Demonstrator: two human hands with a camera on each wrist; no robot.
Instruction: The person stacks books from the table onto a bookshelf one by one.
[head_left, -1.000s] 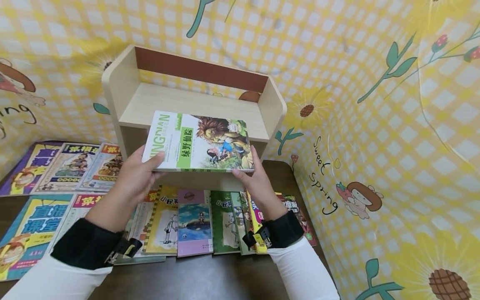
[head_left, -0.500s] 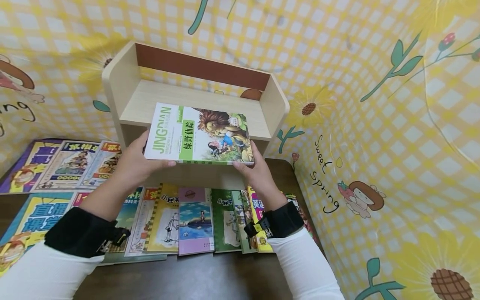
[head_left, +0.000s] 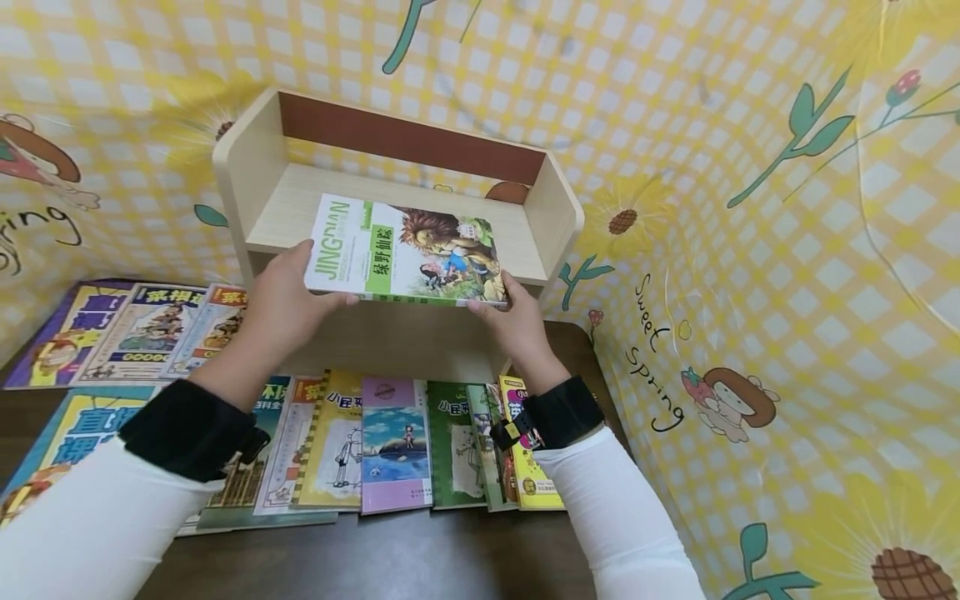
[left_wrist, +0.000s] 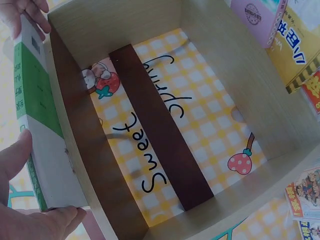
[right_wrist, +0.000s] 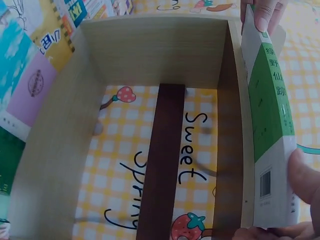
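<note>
Both my hands hold a paperback with a lion on its green and white cover, lying flat and level with the front edge of the upper board of a light wooden shelf. My left hand grips the book's left end, thumb on top and fingers beneath. At the book's right near corner my right hand holds it. In the left wrist view the book lies along the shelf's front edge above the lower compartment. The right wrist view shows the book edge-on, with my thumb on it.
A row of overlapping books lies on the dark table in front of the shelf, and larger magazines lie to the left. Yellow checked cloth hangs close behind and on the right. The shelf's upper board is bare.
Both hands have lifted the book and carried it away from me, from in front of the lower compartment up to the edge of the upper board.
</note>
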